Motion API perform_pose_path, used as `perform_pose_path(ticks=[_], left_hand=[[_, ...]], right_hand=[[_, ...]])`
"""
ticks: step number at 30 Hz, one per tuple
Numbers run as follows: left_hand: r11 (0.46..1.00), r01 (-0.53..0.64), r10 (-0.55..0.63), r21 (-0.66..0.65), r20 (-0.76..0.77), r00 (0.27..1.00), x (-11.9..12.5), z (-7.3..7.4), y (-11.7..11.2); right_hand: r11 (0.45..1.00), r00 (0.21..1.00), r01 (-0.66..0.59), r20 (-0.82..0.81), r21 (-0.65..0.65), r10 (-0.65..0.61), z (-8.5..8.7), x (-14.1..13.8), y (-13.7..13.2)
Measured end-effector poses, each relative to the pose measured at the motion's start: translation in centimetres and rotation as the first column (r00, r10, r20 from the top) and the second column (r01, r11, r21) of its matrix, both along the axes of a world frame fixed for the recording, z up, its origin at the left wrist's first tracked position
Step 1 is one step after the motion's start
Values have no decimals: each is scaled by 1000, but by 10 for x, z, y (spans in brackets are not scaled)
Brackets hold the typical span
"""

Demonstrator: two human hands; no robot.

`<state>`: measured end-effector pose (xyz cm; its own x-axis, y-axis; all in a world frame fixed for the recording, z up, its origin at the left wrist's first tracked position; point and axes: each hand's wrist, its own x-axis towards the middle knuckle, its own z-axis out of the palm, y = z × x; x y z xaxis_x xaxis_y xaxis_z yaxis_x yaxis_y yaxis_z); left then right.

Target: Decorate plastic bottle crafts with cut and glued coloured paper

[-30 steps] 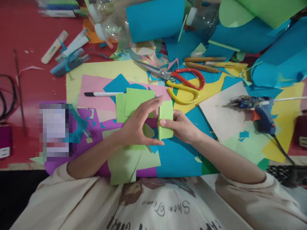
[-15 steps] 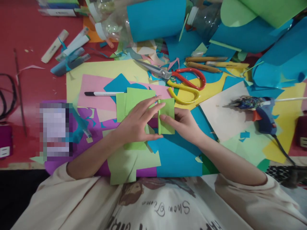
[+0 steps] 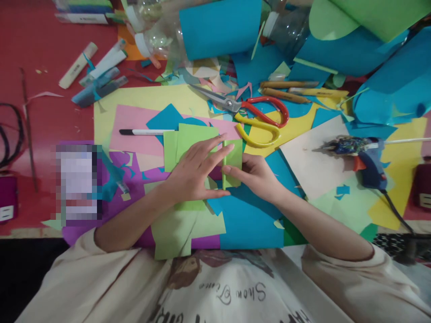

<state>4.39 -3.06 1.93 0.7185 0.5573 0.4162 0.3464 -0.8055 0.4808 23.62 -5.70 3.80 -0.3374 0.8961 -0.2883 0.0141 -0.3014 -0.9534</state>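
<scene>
A small light-green sheet of paper [image 3: 235,154] is between my hands, its left edge curled into a thin upright roll. My right hand [image 3: 259,175] pinches it, thumb on the face against the roll and fingers behind. My left hand [image 3: 191,172] spans the roll, its index and middle fingers at the top end and its thumb at the bottom end. Under and beside my left hand lie more light-green sheets [image 3: 195,134]. Scissors [image 3: 259,112] with one red and one yellow handle lie open just beyond my hands.
A blue glue gun [image 3: 372,166] rests at the right on pale paper, with its cord trailing toward me. Plastic bottles [image 3: 158,40] and blue-wrapped cylinders [image 3: 220,29] stretch across the back. Markers [image 3: 101,67], a black-capped pen [image 3: 144,132] and paper scraps are scattered at the left.
The green sheet's flat part has become narrower, and my right hand has shifted slightly left with it. My left hand stays in nearly the same place.
</scene>
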Motion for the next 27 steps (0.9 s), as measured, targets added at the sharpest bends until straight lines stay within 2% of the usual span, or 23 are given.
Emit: perform_pose_path(ticks=[4,9,14,17,22,27], left_hand=[[1000,12,-12,-17,49,999,0,0,1],[1000,-12,11,8,32,999,-1,3,1],[998,-59,59,36,-14,998,-1,8,-1],[996,-79,81,51,-49,995,0,8,-2],[985,-90,100,148,-62,993,2,4,-4],[981,-76,91,179,-81,992,3,4,-5]], right_hand=[[999,997,-34,-64,-31,32,2,1,2],[997,997,-81,-8,-13,81,3,2,1],[997,999,-35,43,75,32,3,3,1],[997,997,-27,72,77,22,5,3,2],[994,990,-17,142,104,2,3,1,2],[998,989,8,149,55,-16,0,-1,0]])
